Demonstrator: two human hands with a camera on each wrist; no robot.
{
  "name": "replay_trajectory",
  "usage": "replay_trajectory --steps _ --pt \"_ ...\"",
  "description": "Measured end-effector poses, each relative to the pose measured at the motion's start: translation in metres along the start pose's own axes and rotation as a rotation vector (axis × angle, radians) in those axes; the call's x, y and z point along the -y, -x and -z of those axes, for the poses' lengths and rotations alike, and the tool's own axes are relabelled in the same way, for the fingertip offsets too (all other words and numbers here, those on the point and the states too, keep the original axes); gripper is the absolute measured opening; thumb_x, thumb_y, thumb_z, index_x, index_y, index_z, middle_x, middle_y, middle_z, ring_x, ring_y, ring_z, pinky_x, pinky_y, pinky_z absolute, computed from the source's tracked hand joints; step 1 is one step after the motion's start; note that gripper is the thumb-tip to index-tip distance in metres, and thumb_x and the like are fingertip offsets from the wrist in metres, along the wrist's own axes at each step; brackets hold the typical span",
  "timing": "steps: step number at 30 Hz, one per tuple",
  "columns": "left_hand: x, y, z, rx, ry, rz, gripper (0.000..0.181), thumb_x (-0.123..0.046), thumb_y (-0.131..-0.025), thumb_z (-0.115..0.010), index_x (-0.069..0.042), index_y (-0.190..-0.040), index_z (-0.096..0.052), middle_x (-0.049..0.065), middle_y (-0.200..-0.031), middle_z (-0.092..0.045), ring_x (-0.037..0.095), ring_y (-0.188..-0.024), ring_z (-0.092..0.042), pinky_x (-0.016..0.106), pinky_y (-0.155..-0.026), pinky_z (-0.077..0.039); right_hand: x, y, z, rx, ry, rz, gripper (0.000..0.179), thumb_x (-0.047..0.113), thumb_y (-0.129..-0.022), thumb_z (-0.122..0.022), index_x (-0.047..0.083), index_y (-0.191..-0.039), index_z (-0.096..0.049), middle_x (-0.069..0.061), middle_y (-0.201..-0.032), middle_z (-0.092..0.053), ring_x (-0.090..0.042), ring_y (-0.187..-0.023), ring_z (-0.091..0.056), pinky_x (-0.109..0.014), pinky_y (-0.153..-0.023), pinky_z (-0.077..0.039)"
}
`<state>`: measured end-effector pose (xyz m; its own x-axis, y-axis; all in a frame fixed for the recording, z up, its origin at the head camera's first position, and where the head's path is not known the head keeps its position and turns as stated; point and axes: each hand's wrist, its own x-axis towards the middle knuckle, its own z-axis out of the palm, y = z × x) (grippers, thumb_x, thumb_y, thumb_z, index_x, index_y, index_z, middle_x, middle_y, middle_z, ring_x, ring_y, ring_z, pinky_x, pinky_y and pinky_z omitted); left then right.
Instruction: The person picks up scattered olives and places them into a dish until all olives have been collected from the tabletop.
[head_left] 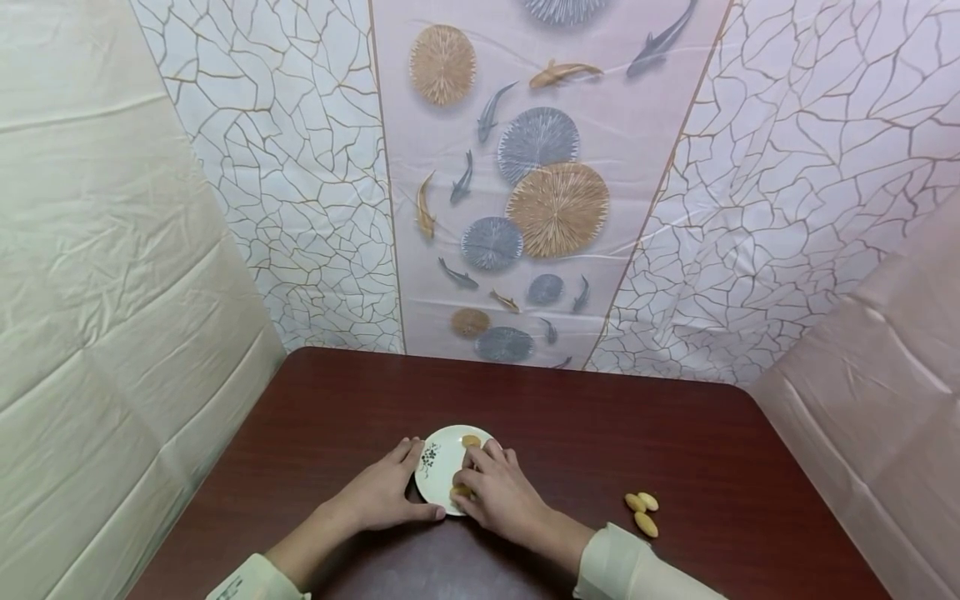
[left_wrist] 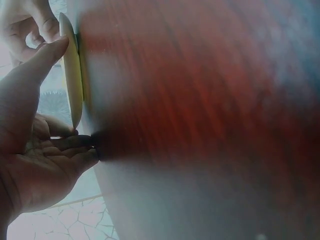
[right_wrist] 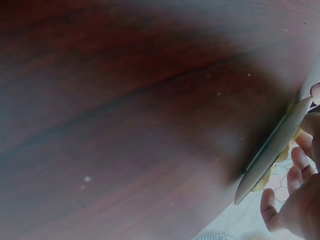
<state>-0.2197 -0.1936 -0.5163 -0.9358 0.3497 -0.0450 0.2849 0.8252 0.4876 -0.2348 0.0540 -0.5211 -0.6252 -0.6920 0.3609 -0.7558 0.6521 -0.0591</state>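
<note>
A small white plate point(head_left: 446, 468) with a dark floral print rests on the table near its front. My left hand point(head_left: 380, 497) holds it by the rim, thumb at the near edge and fingers along the left side. Over the plate's right part, my right hand point(head_left: 504, 495) pinches an oval yellow-brown piece point(head_left: 458, 492) between thumb and fingers, low over the plate. Another such piece point(head_left: 471, 440) lies by the far rim. In the right wrist view, wrinkled golden pieces point(right_wrist: 262, 181) show along the plate's edge beside the fingers, which partly hide them.
Three more oval yellow-brown pieces point(head_left: 646, 524) lie together on the dark red-brown table point(head_left: 570, 442), right of the right forearm. Behind the table hangs a patterned cloth point(head_left: 487, 275) with fish and round motifs. Pale cloth walls point(head_left: 97, 333) stand at both sides.
</note>
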Motion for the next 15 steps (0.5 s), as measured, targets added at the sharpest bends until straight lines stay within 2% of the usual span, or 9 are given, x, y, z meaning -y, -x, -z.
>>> replay_trajectory --steps 8,15 --pt "-0.0012 0.0001 0.0002 -0.002 -0.004 -0.003 0.127 -0.074 -0.085 -0.084 0.007 -0.169 -0.034 0.03 -0.175 -0.037 0.048 -0.162 -0.041 0.062 -0.12 -0.051 -0.001 0.0 0.0001 0.001 -0.005 -0.013 0.015 0.037 -0.097 -0.086 0.025 -0.102 -0.081 0.005 -0.114 -0.064 -0.015 -0.106 -0.051 -0.037 -0.085 -0.044" --pt "-0.0015 0.0018 0.0004 -0.01 -0.002 -0.007 0.127 -0.072 -0.084 -0.085 0.008 -0.169 -0.035 0.031 -0.174 -0.038 0.049 -0.161 -0.042 0.063 -0.119 -0.051 -0.0025 0.0023 0.003 -0.049 -0.021 -0.006 0.017 0.038 -0.094 -0.089 0.024 -0.1 -0.08 0.003 -0.117 -0.068 -0.015 -0.103 -0.052 -0.037 -0.083 -0.044"
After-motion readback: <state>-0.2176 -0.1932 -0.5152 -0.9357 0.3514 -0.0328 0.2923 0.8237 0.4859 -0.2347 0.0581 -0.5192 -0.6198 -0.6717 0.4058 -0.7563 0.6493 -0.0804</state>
